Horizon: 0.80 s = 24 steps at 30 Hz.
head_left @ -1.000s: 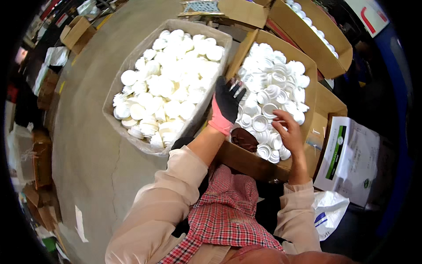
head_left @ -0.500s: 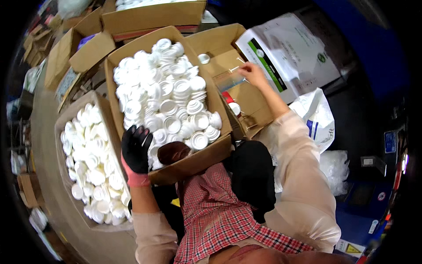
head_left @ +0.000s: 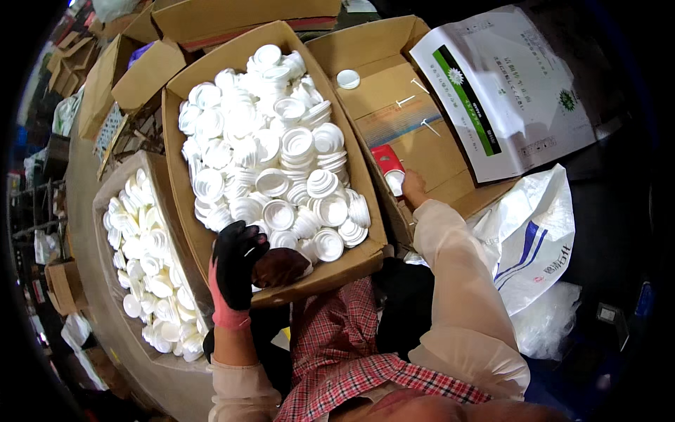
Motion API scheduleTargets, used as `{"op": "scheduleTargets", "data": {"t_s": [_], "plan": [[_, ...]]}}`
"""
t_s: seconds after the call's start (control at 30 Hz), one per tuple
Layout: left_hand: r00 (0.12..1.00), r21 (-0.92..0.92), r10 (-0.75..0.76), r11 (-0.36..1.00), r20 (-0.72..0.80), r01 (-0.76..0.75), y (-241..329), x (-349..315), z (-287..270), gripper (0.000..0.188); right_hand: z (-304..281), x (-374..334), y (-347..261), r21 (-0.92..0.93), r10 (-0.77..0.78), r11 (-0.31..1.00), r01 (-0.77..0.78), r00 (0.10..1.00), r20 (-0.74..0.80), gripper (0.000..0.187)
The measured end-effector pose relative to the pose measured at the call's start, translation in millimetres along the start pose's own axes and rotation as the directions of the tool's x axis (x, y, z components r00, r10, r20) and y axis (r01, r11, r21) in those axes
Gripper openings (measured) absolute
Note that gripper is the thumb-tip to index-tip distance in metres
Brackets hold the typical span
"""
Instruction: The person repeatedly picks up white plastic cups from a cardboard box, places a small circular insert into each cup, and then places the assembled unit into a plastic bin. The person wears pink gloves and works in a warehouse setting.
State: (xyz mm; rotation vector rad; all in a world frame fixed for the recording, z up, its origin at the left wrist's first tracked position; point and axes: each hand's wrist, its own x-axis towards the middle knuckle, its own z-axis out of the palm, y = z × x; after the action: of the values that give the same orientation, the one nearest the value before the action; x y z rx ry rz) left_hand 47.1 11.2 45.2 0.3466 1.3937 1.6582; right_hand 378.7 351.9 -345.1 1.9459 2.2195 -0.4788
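A clear-lined bin (head_left: pixel 163 190) of pale round caps stands at the left, and a white plastic bag with a blue stripe (head_left: pixel 538 243) lies at the near right. Beyond the bag is a white printed cardboard panel with a green-and-black band (head_left: pixel 503 91). A brown cardboard carton (head_left: pixel 330 277) heaped with white round plastic caps (head_left: pixel 273 183) fills the middle; its right wall stands between them and the bare right hand (head_left: pixel 415 187). That hand is at the near left of a shallower brown carton (head_left: pixel 437 158), right beside a small red-and-white object (head_left: pixel 386 162); its fingers are partly hidden, so I cannot tell whether they grip. White T-shaped pins (head_left: pixel 430 127) lie farther off. The black-and-pink gloved left hand (head_left: pixel 240 260), fingers loosely curled with nothing visible in them, is at the heap's near left, beside a dark brown object (head_left: pixel 281 268).
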Motion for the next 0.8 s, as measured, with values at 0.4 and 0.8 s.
{"op": "scheduleTargets", "data": {"t_s": [0.4,0.8], "plan": [[0.969,0.201,0.179,0.956,0.174,-0.212,-11.2,-15.3,33.3,0.059,-312.9,-168.4,-171.0,0.613,-0.584,0.478,0.629,0.749,-0.314,0.01],[0.854,0.674,0.517,0.649,-0.049,-0.354,-3.8,-39.7,10.3,0.046,-321.0,-357.4,-238.8,-0.157,-0.794,0.552,0.819,0.458,-0.399,0.031]]}}
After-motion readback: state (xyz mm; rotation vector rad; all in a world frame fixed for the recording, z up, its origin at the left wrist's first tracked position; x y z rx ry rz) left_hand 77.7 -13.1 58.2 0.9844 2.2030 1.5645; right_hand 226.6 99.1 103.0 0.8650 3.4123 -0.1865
